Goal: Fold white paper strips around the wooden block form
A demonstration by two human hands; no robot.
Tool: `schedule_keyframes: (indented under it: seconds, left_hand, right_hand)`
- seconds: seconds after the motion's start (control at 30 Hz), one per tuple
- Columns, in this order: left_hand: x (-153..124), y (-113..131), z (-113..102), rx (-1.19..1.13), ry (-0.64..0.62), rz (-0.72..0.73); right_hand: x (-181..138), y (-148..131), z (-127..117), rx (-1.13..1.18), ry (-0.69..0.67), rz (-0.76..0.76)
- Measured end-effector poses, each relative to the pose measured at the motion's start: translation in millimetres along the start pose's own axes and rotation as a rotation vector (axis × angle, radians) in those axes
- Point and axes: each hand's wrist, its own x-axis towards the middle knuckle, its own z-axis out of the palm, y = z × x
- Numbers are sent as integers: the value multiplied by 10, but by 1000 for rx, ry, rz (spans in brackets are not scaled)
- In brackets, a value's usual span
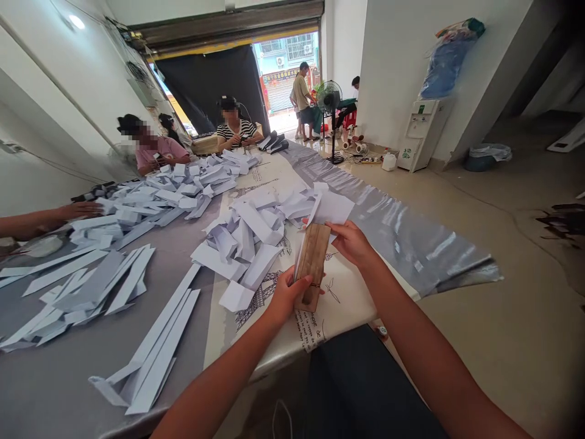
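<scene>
My left hand (287,294) is closed around the near end of a wooden block (312,263), holding it upright over the table's front edge. A white paper sheet (329,209) rises behind the block's far end. My right hand (351,241) pinches that sheet at the block's top. Just left of the block lies a heap of folded white paper pieces (249,235) on a printed sheet (340,299).
A long table (55,372) carries more folded paper piles (169,192) and long strips (155,350). Clear plastic (402,231) hangs over its right side. Another person's hand (80,210) rests at left; people sit at the far end. A fan (329,97) and water dispenser (423,131) stand on the floor.
</scene>
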Motion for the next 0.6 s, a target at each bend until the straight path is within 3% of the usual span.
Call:
schedule_keyframes:
  seconds: [0.17, 0.43, 0.6]
  left_hand:
    - [-10, -16, -8, -66, -10, -22]
    - [0, -35, -35, -86, 27, -40]
    - [-3, -27, -44, -98, 34, -49]
  right_hand:
    - [-5, 28, -15, -57, 1, -61]
    - [-32, 40, 4, -456, -44, -146]
    - [-59, 0, 5, -567, -181, -379]
